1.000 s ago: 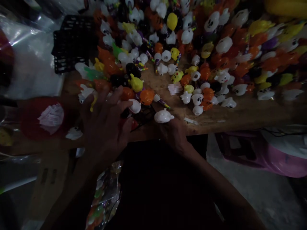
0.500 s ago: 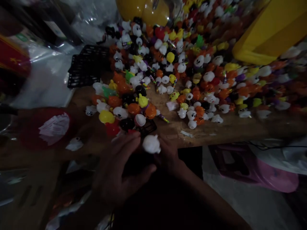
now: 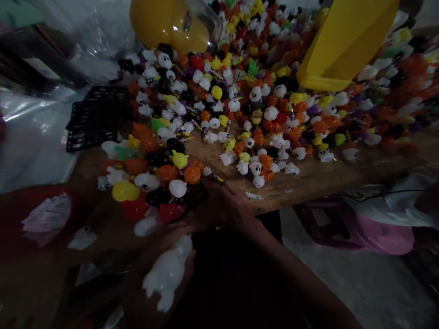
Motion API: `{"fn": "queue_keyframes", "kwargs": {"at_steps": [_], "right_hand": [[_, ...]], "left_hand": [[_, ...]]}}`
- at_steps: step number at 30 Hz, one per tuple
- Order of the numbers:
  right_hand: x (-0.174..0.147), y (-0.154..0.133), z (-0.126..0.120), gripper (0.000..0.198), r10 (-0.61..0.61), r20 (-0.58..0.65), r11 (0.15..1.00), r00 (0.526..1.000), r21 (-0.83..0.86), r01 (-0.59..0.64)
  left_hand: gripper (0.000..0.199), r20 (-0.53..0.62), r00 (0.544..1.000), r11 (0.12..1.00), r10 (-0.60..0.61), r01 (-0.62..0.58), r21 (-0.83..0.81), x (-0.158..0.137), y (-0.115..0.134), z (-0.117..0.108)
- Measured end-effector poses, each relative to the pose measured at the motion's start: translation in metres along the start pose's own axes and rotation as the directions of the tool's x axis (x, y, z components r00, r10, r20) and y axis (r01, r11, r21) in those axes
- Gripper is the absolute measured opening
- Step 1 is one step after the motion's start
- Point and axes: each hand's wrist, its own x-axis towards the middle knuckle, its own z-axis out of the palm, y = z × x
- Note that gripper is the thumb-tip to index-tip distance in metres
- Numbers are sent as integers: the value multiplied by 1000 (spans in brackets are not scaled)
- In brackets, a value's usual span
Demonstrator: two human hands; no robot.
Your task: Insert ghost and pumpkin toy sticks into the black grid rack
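Observation:
My left hand [image 3: 187, 269], low at the table's front edge, is closed around white plastic figures [image 3: 166, 272] with rounded, knobby shapes; its fingers are mostly in shadow. My right hand [image 3: 236, 205] reaches over the table edge, its fingertips drawn together at the tip of a striped beaded stick [image 3: 215, 175] with a small white hand on its end. That stick lies beside a cluster of hollow plastic figures, among them an orange pumpkin [image 3: 192, 174], a yellow figure [image 3: 179, 159], a white cup-like piece [image 3: 177, 188] and a red piece [image 3: 170, 212].
A large heap of small figures [image 3: 270, 113] covers the back and right of the wooden table [image 3: 274, 201]. A yellow scoop-like container [image 3: 343, 50] and a yellow clear-topped container [image 3: 171, 23] stand in it. Black plastic grids [image 3: 92, 121], a red bowl [image 3: 68, 205] of paper slips and a pink stool [image 3: 387, 233] surround.
The view has shifted right and turned a little. My left hand has moved lower, now around white figures. My right hand has parted from it and gone forward to the beaded stick.

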Motion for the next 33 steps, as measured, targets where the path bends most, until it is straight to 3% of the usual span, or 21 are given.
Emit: {"fn": "queue_keyframes", "kwargs": {"at_steps": [4, 10, 14, 18, 24, 27, 30, 33], "right_hand": [[21, 10, 3, 19, 252, 10, 961, 968, -117, -249], [35, 17, 18, 13, 311, 106, 934, 944, -219, -283], [36, 25, 21, 21, 376, -5, 913, 926, -166, -372], [32, 31, 21, 30, 368, -122, 918, 922, -111, -381], [15, 37, 21, 27, 284, -245, 949, 927, -68, -309], [8, 38, 21, 26, 282, -292, 950, 914, -46, -308], [11, 39, 24, 26, 320, -298, 940, 899, -15, -340], [25, 40, 30, 27, 355, -301, 933, 885, 57, -355]], "left_hand": [[31, 115, 988, 993, 102, -94, -74, -17, -10, 26], [35, 137, 988, 981, 64, -37, -192, -24, -10, 63], [34, 151, 986, 982, 76, -47, -185, -14, -8, 64], [34, 160, 987, 972, 11, 27, -235, -12, -11, 68], [48, 160, 981, 912, -110, 163, -376, -8, -7, 74], [32, 218, 957, 891, -193, 264, -369, -4, -4, 79], [21, 317, 944, 895, -94, 220, -389, -5, 1, 91], [23, 439, 882, 830, 170, 112, -546, -10, 13, 104]]}}
